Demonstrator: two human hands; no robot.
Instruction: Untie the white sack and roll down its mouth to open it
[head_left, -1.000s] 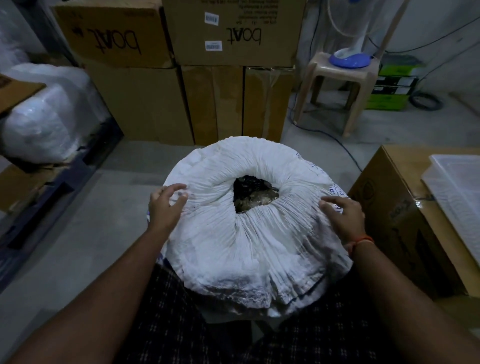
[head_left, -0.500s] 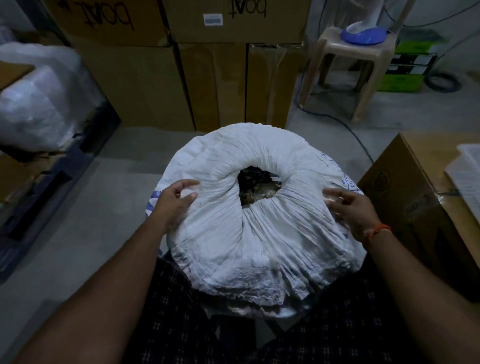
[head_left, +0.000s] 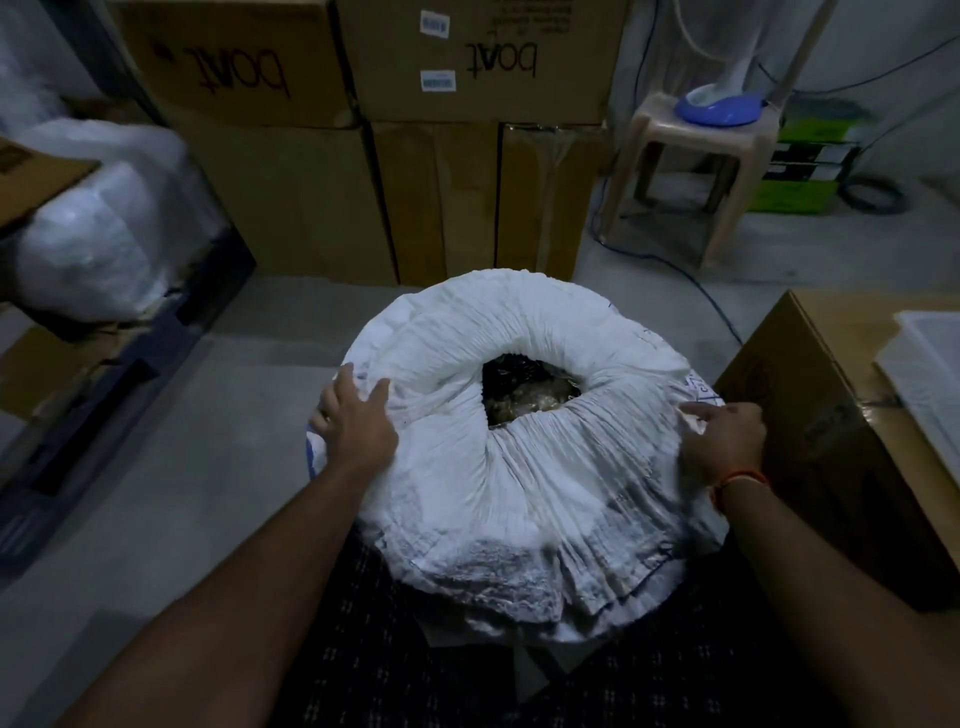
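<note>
fingers (head_left: 382, 388) on white sack (head_left: 524, 499), mouth (head_left: 524, 395) upward

grey concrete floor (head_left: 171, 467) | white sack (head_left: 524, 483), stacked cardboard boxes (head_left: 441, 197), plastic stool (head_left: 696, 171)

You can't make out what fills the white sack (head_left: 519, 483): its mouth (head_left: 524, 387) shows only a dark, blurred jumble. The fingers of your left hand (head_left: 358, 421) and right hand (head_left: 724, 441) sink partly into its folds, so their grip is unclear. Your lap hides the sack's base. The right edge cuts off the cardboard box (head_left: 810, 415) and the plastic tray (head_left: 930, 374) on it.
</note>
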